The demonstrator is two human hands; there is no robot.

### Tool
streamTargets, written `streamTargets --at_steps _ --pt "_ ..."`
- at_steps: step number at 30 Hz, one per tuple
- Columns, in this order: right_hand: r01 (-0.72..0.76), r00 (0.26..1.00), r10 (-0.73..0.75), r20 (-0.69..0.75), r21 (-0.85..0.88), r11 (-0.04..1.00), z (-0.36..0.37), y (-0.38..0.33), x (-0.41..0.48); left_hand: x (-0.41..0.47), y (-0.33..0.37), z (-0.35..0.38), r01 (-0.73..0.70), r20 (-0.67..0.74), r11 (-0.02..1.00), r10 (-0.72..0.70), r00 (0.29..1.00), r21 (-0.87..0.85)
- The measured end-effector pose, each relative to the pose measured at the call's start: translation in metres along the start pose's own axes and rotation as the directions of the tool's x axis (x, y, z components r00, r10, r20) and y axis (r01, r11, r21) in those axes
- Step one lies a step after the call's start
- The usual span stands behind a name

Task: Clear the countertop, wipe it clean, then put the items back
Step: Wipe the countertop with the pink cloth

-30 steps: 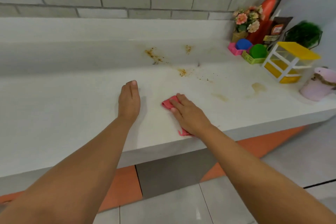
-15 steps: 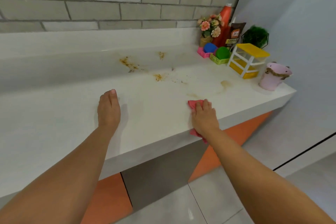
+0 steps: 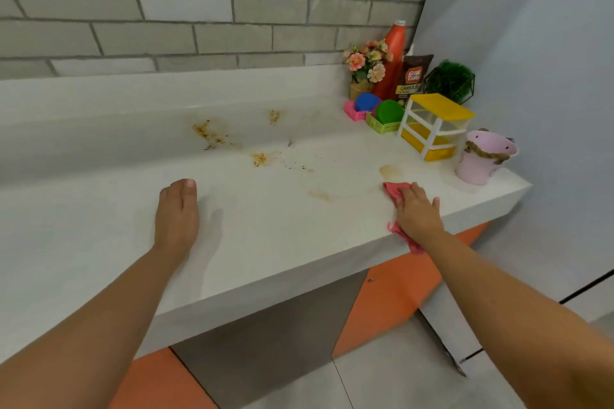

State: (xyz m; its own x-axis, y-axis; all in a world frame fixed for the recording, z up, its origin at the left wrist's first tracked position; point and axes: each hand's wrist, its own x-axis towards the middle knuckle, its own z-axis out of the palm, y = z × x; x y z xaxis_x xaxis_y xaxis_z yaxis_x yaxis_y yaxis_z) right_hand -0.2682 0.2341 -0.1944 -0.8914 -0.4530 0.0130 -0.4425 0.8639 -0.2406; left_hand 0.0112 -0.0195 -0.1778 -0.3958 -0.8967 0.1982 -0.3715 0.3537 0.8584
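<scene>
Pink cloth [image 3: 392, 191]: pressed flat under right hand [image 3: 417, 214], fingers straight and together, at worktop [image 3: 265, 242] front edge, 3 o'clock. Left hand [image 3: 177, 214] flat, fingers together, 9 o'clock. Risk: a wipe toward 2 o'clock may knock bucket [image 3: 481, 159] off.

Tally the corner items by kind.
Plants: 2, flowers, green plant
Baskets: 2, pink basket, green basket
Bottle: 1
Pouch: 1
Drawers: 1
Bucket: 1
Total: 8; white tip behind pouch unclear.
</scene>
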Motion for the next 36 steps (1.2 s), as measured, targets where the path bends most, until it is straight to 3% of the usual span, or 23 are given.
streamTargets --at_steps 4,6,8,10,16,21,24,26,29,33,35,36 --pt "-0.078 0.997 0.078 0.018 0.001 0.997 0.0 -0.019 0.024 -0.007 0.027 0.05 0.012 0.02 1.0 -0.012 1.0 -0.02" --pt "0.102 0.993 -0.102 0.061 -0.004 0.995 0.007 -0.032 0.009 -0.004 0.04 0.072 0.048 -0.018 0.998 -0.049 0.999 -0.047" --pt "0.329 0.94 -0.331 0.083 0.036 0.944 0.013 -0.028 -0.014 0.001 0.045 0.09 0.077 -0.069 0.996 -0.08 0.994 -0.049" --pt "0.423 0.9 -0.43 0.074 0.094 0.901 0.008 -0.008 -0.017 0.003 0.042 0.103 0.058 -0.105 0.998 -0.055 0.993 0.027" --pt "0.204 0.977 -0.2 0.069 -0.047 0.978 -0.005 0.043 0.072 0.009 0.031 0.115 0.04 -0.115 0.981 -0.018 0.993 0.192" --pt "0.123 0.985 -0.128 0.113 0.051 0.991 -0.006 0.005 0.137 0.01 0.029 0.116 0.018 -0.118 0.97 0.011 0.993 0.241" --pt "0.172 0.975 -0.178 0.131 0.054 0.984 0.005 -0.026 0.132 0.012 0.032 0.116 0.019 -0.12 0.967 0.012 0.993 0.255" --pt "0.343 0.924 -0.348 0.157 0.058 0.938 0.019 -0.053 0.092 0.012 0.032 0.117 0.028 -0.113 0.96 0.003 0.994 0.278" --pt "0.582 0.758 -0.604 0.246 0.16 0.797 0.025 -0.085 0.024 0.012 0.03 0.118 0.02 -0.113 0.951 0.015 0.994 0.31" --pt "0.723 0.609 -0.745 0.271 0.197 0.662 0.007 -0.061 0.023 0.013 0.03 0.119 0.036 -0.116 0.953 -0.001 0.993 0.299" --pt "0.715 0.676 -0.697 0.237 0.017 0.699 0.004 -0.042 0.057 0.011 0.032 0.118 0.027 -0.12 0.959 0.008 0.993 0.283" --pt "0.628 0.764 -0.614 0.201 -0.012 0.778 0.004 -0.037 0.076 0.009 0.034 0.118 0.028 -0.123 0.961 0.006 0.992 0.274"
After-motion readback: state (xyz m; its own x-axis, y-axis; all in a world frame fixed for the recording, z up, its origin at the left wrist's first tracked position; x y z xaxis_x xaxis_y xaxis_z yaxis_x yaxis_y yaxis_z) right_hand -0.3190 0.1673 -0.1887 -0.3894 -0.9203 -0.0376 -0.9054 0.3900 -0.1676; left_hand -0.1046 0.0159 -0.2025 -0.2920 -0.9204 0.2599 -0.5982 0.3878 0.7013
